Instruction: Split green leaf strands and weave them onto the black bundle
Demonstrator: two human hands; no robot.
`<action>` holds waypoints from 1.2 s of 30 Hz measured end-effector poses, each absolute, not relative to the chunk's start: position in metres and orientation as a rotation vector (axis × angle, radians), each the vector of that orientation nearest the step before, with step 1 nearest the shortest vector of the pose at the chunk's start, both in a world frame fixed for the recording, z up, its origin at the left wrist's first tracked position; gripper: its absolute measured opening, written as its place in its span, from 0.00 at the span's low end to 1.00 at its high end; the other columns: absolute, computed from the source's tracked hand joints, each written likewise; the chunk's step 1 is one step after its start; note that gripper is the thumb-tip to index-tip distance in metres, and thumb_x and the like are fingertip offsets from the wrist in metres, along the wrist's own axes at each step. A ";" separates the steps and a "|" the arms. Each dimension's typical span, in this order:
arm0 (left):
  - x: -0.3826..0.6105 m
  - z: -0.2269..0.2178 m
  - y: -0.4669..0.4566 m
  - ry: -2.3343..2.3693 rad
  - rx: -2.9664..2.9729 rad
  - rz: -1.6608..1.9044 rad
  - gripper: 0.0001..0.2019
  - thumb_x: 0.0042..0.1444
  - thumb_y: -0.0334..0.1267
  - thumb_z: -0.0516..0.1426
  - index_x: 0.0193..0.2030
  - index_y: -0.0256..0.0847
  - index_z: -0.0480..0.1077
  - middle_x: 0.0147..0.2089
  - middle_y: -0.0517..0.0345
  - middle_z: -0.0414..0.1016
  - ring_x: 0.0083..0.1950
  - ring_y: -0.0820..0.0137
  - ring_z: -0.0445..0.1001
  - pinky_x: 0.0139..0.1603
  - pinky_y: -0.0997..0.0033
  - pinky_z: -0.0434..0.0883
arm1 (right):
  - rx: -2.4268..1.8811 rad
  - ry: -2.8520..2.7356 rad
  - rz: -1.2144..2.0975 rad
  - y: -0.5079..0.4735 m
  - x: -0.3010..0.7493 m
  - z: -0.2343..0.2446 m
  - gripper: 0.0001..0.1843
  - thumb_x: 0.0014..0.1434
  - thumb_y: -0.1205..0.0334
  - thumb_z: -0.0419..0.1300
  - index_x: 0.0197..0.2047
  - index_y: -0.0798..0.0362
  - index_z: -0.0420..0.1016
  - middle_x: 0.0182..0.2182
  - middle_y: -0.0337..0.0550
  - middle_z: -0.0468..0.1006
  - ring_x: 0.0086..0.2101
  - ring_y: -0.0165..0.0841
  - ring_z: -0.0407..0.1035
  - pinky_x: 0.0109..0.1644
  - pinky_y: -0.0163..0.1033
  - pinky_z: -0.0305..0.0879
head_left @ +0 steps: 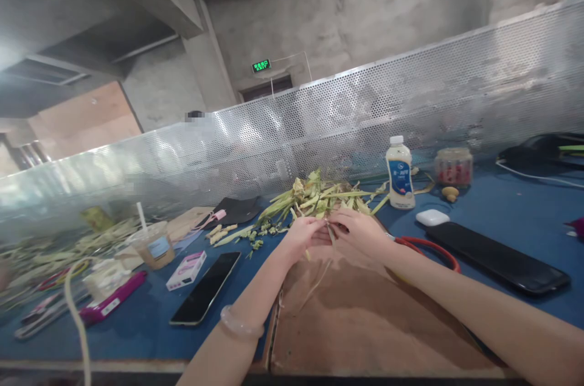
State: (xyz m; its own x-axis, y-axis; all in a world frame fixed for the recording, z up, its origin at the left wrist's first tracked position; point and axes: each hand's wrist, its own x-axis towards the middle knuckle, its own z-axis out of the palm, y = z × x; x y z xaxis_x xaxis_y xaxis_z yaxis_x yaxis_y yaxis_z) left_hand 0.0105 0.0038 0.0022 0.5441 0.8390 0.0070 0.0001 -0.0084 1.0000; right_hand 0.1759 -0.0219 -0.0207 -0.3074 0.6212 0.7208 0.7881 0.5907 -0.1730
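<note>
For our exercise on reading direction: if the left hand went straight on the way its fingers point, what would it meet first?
Most likely the right hand, close ahead of the left hand; depth is unclear, so whether they touch can't be told.

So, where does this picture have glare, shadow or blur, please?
Head view: pale glare streaks on the perforated metal screen; soft shadow on the brown board beside the right forearm; smeared plant strips at the left; little crisp detail where the left hand and right hand meet.
</note>
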 end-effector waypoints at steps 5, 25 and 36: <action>0.009 0.001 0.003 0.779 1.459 0.776 0.14 0.45 0.41 0.61 0.31 0.30 0.71 0.28 0.47 0.76 0.30 0.67 0.75 0.41 0.62 0.70 | -1.140 -2.000 -0.152 -0.024 0.175 -0.018 0.10 0.57 0.64 0.50 0.33 0.51 0.74 0.32 0.42 0.73 0.33 0.31 0.66 0.36 0.35 0.60; 0.013 0.001 0.002 0.825 1.447 0.836 0.08 0.49 0.37 0.57 0.29 0.31 0.71 0.27 0.51 0.75 0.28 0.69 0.74 0.41 0.63 0.71 | -1.114 -1.928 0.096 -0.026 0.174 -0.017 0.12 0.55 0.63 0.52 0.35 0.51 0.76 0.28 0.41 0.77 0.28 0.31 0.67 0.34 0.36 0.60; 0.008 -0.002 0.004 0.795 1.461 0.754 0.13 0.46 0.42 0.60 0.32 0.31 0.71 0.29 0.50 0.76 0.31 0.68 0.74 0.44 0.61 0.70 | -1.091 -1.838 0.370 -0.024 0.174 -0.019 0.10 0.54 0.60 0.54 0.33 0.54 0.74 0.25 0.40 0.75 0.24 0.29 0.67 0.30 0.35 0.64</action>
